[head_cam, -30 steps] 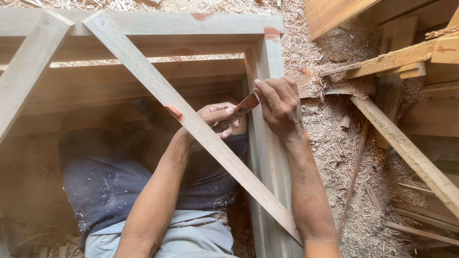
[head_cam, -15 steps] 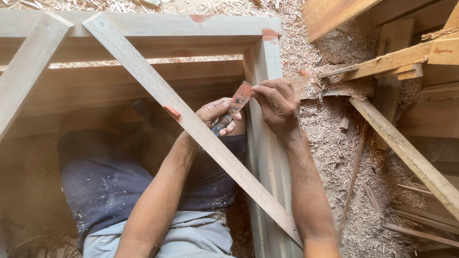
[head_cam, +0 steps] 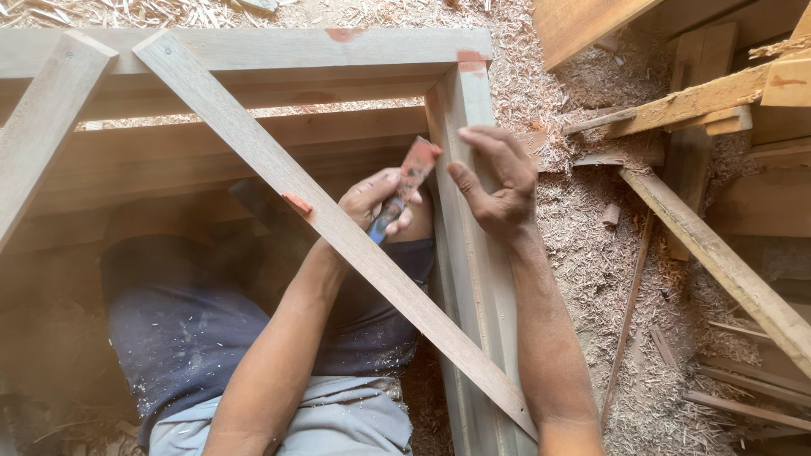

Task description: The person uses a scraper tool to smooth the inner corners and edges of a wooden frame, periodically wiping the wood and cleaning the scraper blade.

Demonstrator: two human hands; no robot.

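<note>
Slanting up-right toward pale wooden frame upright [head_cam: 475,279]: reddish flat-bladed chisel [head_cam: 407,184] clamped in left hand [head_cam: 378,201]; right hand [head_cam: 498,181], fingers apart, resting on upright.

Diagonal brace [head_cam: 338,228] crosses frame [head_cam: 473,279] (planks [head_cam: 718,253] right).

Sawdust and shavings [head_cam: 591,253] cover the floor beside scattered wooden planks [head_cam: 718,253].
</note>
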